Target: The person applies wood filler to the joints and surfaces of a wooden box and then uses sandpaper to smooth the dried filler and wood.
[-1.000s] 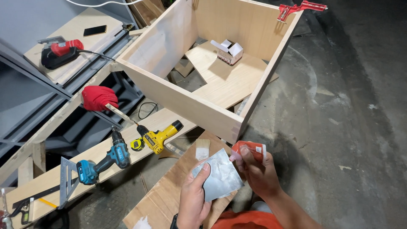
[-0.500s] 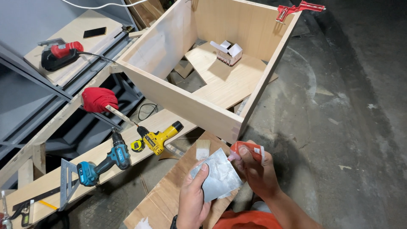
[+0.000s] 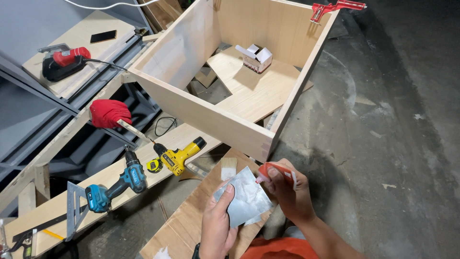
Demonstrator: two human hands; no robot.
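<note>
Concrete floor (image 3: 383, 120), 2 drills, 1 foil sheet (image 3: 244, 199) pinched by left hand (image 3: 218, 225), right hand (image 3: 287, 192) gripping perhaps 1 glue tube (image 3: 273, 169).

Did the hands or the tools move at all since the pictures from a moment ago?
Hardly anything changed. The left hand still holds the grey sheet, and the right hand still keeps the small red tube with its tip at the sheet's edge. Both hands sit a touch lower in the view. The wooden box, yellow drill, blue drill and red clamp stayed put.
</note>
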